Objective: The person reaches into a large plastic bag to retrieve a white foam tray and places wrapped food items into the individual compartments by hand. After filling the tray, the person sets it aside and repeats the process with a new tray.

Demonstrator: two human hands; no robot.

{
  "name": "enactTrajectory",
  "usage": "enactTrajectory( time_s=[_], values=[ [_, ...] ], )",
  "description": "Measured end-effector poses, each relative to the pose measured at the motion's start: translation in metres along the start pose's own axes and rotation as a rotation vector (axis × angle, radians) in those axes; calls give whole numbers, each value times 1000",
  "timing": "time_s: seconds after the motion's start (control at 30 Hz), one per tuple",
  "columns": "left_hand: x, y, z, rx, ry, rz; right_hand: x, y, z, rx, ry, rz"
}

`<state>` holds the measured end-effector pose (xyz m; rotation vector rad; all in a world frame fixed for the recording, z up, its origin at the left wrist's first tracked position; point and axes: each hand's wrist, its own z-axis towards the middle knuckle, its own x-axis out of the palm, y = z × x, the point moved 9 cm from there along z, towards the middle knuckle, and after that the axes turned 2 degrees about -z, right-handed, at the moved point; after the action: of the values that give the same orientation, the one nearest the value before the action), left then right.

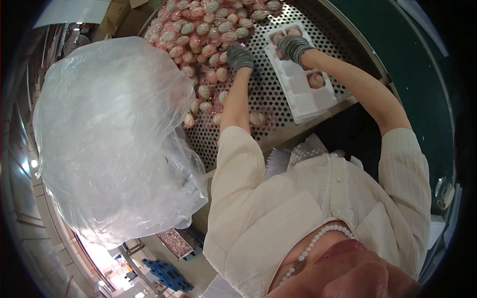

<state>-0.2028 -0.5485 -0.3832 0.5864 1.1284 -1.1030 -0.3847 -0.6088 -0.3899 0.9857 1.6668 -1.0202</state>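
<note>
Grey-gloved, the left hand point(240, 57) curls its fingers at the heaped wrapped balls point(198, 30); the right hand point(294, 48) bends over the white tray's point(308, 102) far compartments. Any pinch is hidden. Best seat balls squarely, tray flat on the perforated desk point(268, 92).

the table point(276, 94) lies under both hands. the pile of balls point(201, 30) on it spreads ahead and to the left of the left hand point(241, 57), with more balls between that hand and the near rim. the tray point(298, 94) sits to its right, beneath the right hand point(295, 48); balls fill compartments at its far end, and another lies in a compartment nearer the body. the bag point(114, 139) stands left of the left hand, beside the pile. a flat surface point(412, 84) runs right of the right hand, past the table.
</note>
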Motion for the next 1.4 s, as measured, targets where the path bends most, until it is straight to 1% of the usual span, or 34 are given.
enactTrajectory(
  time_s=[0.07,0.1,0.13,0.17,0.2,0.23,0.27,0.3,0.33,0.37,0.4,0.43,0.47,0.5,0.53,0.57,0.6,0.67,0.73,0.8,0.83,0.87,0.93,0.97,1.0,1.07,1.1,1.13,1.2,1.23,1.27,1.33,1.37,1.4],
  values=[
    [-18,-4,-12,14,-18,-65,-37,2,-40,-379,-24,187],
    [-26,10,-16,-101,-41,-272,-41,0,-41,-470,-97,421],
    [-28,27,-18,-214,-62,-477,-35,-8,-38,-476,-111,429],
    [-19,41,-19,36,-356,-175,-43,-14,-43,-560,-161,574],
    [-17,58,-24,38,-364,-164,-48,-19,-49,-646,-207,718],
    [-3,84,-27,-90,-223,-593,-43,-28,-47,-646,-252,936],
    [10,94,-32,-217,-70,-1017,-53,-27,-58,-653,-254,938],
    [-37,57,-53,-400,-18,-1517,-65,-31,-74,-588,-166,1058],
    [-55,49,-61,-402,-18,-1513,-65,-34,-83,-518,-72,1175],
    [-60,33,-67,-391,74,-1708,-60,-25,-77,-668,-168,1317],
    [-62,18,-71,-372,174,-1904,-65,-25,-80,-663,-171,1317],
    [-68,-1,-75,-254,265,-2001,-59,-16,-78,-600,1,1365],
    [-79,-18,-81,-250,272,-2006,-53,-10,-79,-532,172,1406],
    [-96,-41,-88,-263,299,-1964,-60,-7,-87,-629,178,1355],
    [-104,-58,-94,-279,328,-1922,-59,-10,-89,-620,176,1355],
    [-101,-65,-95,-253,343,-1670,-64,-10,-93,-690,56,1100],
    [-92,-75,-96,-251,347,-1679,-72,-10,-100,-749,-58,837],
    [-106,-89,-94,75,73,-1404,-58,-22,-96,-710,-33,759],
    [-120,-111,-90,116,117,-1399,-47,-49,-79,-774,-151,1129],
    [-99,-121,-93,-215,342,-1750,-63,-70,-91,-736,-97,1326],
    [-97,-118,-89,-52,204,-1554,-52,-75,-77,-719,-47,1420],
    [-81,-115,-88,-51,201,-1559,-42,-79,-63,-701,1,1515],
    [-71,-114,-86,116,104,-1202,-41,-74,-70,-698,63,1601],
    [-57,-114,-94,-148,300,-1724,-41,-71,-75,-695,127,1686],
    [-70,-115,-96,-148,299,-1725,-43,-69,-78,-695,127,1685],
    [-58,-121,-115,-373,720,-1604,-32,-60,-84,-575,220,1458],
    [-54,-113,-112,-314,608,-1488,-44,-61,-99,-599,137,1379],
    [-50,-113,-113,-318,604,-1488,-43,-58,-98,-602,141,1377],
    [-57,-100,-107,-226,377,-1248,-28,-54,-92,-539,176,1340],
    [-81,-105,-100,93,48,-872,-23,-55,-88,-519,178,1373],
    [-78,-107,-100,86,47,-872,-14,-54,-81,-522,184,1369],
    [-91,-120,-101,234,-130,-570,-21,-63,-67,-577,-181,1041],
    [-94,-121,-106,314,-264,-565,-27,-63,-72,-567,-202,997],
    [-82,-115,-106,308,-260,-571,-37,-62,-85,-565,-195,991]
  ],
)
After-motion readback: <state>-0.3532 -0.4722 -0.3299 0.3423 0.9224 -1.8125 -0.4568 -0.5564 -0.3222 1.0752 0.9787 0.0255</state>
